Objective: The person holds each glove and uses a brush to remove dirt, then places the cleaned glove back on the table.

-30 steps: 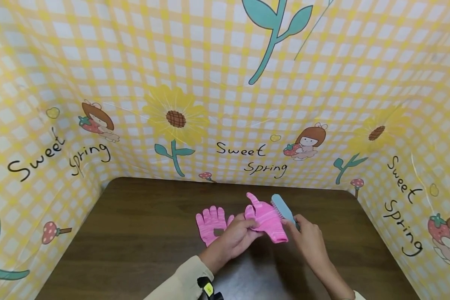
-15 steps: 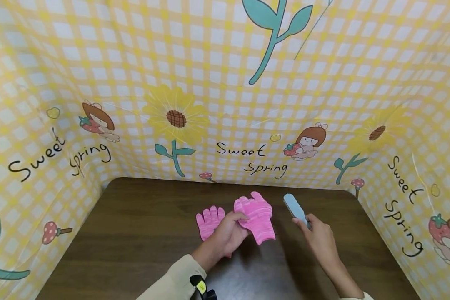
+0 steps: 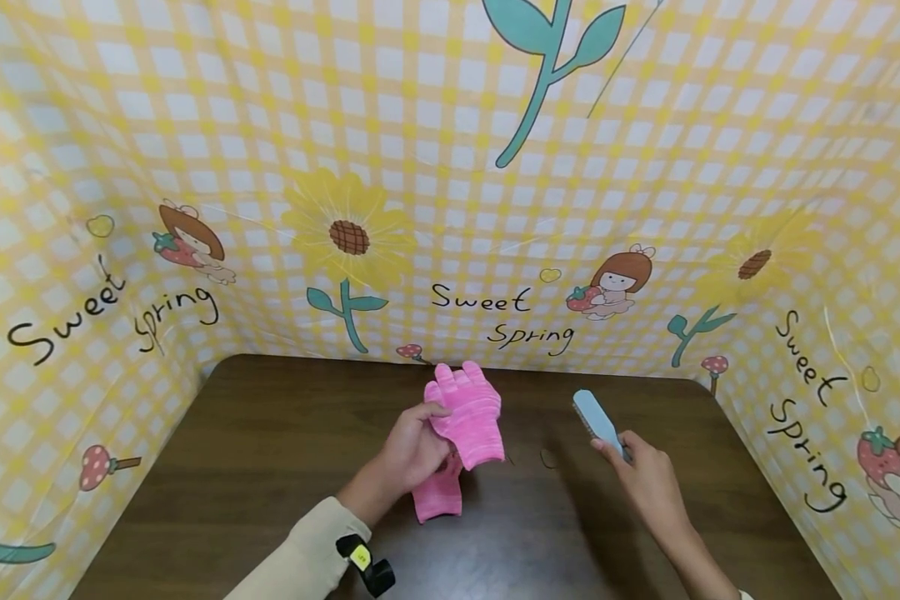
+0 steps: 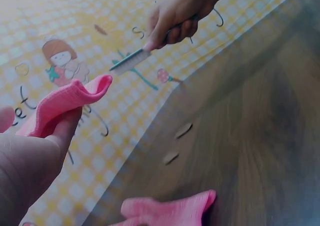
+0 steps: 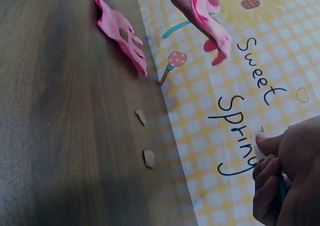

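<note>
My left hand (image 3: 417, 450) holds a pink knitted glove (image 3: 468, 417) up over the table, thumb on top and fingers beneath. Its fingers point away from me. A second pink glove (image 3: 438, 497) lies on the table under it, partly hidden; a dark patch shows on this glove (image 5: 123, 34) in the right wrist view. To the right, my right hand (image 3: 648, 479) grips the handle of a light blue brush (image 3: 598, 419), apart from the gloves. Pale bristles line one side of the brush (image 4: 131, 61) in the left wrist view.
Two small, thin brownish pieces lie on the dark wooden table (image 3: 270, 483), one flat piece (image 5: 149, 158) nearer the right hand and a narrower piece (image 5: 140, 117) beside it. A yellow checked cloth (image 3: 450, 208) walls the table's back and sides.
The brush has come away from the held glove and moved right. My left hand has carried that glove left, turning it so its fingers spread, over the lying glove. Two small pieces now show on the table.
</note>
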`<state>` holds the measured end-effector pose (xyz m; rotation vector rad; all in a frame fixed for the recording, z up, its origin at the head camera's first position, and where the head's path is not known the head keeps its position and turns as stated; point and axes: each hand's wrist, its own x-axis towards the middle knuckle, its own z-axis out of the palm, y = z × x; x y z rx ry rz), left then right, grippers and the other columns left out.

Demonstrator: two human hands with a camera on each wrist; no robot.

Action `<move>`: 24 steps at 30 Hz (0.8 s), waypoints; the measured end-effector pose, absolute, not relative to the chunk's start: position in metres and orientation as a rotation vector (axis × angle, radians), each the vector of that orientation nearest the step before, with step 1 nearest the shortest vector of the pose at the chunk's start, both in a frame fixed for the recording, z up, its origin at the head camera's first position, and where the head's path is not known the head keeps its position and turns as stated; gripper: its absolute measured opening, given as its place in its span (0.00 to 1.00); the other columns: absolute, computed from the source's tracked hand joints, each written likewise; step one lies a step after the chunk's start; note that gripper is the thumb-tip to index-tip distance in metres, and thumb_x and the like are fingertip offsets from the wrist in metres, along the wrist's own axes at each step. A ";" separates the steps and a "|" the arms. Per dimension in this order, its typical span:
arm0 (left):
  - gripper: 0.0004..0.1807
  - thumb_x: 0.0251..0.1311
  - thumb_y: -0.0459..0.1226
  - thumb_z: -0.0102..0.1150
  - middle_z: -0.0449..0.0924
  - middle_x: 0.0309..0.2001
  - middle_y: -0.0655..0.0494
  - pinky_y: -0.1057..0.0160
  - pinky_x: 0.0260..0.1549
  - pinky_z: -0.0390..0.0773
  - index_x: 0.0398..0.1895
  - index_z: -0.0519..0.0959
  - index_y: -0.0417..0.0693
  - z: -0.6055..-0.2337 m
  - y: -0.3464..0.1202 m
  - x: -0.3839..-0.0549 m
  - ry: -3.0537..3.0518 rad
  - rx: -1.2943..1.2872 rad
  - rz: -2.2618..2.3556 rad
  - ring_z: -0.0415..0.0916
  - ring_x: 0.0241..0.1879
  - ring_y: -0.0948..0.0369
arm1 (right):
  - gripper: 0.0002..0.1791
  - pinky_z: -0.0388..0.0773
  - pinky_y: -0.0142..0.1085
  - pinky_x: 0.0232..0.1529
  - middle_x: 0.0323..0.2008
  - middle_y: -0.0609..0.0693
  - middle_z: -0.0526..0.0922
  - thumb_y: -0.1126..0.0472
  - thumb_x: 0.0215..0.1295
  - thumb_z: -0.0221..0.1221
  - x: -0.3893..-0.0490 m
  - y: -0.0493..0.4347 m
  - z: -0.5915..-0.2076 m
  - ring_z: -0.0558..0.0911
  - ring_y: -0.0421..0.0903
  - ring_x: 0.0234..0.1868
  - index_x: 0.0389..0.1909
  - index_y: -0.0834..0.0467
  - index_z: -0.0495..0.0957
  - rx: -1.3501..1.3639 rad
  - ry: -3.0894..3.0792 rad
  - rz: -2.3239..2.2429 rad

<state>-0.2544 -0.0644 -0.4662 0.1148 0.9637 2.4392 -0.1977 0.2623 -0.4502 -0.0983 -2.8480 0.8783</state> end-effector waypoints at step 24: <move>0.33 0.73 0.32 0.30 0.59 0.70 0.55 0.58 0.70 0.68 0.80 0.42 0.45 -0.485 -0.162 -0.242 1.086 -0.035 2.484 0.60 0.70 0.60 | 0.23 0.65 0.33 0.22 0.24 0.50 0.75 0.44 0.71 0.61 -0.200 0.266 -0.459 0.69 0.44 0.22 0.41 0.63 0.79 -0.101 -2.887 0.876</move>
